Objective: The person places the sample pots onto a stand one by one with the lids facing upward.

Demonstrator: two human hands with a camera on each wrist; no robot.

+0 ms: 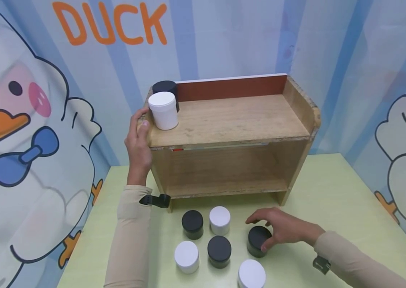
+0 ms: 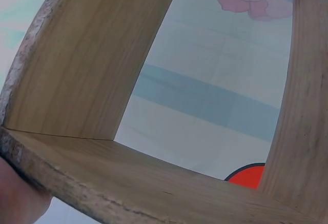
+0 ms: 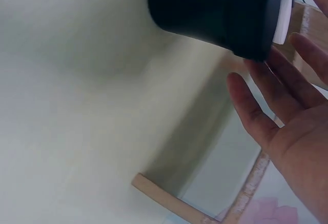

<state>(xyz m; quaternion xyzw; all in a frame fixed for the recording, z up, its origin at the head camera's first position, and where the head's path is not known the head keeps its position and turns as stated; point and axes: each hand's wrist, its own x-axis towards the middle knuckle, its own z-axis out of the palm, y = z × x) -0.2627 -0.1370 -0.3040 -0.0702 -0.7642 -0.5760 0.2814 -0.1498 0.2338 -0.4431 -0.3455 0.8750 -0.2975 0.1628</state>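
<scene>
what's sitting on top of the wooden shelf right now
Two jars stand at the left end of the wooden shelf: a white jar in front, a black jar right behind it, mostly hidden. The left hand grips that corner. The remaining top board shows bare wood.

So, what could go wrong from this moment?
The right hand has straight fingers at the black jar, not yet curled round it; a weak grip might let it slip. Other jars stand close, such as the white jar, and could be knocked. The left hand grips the shelf near the white tub, which could wobble.
</scene>
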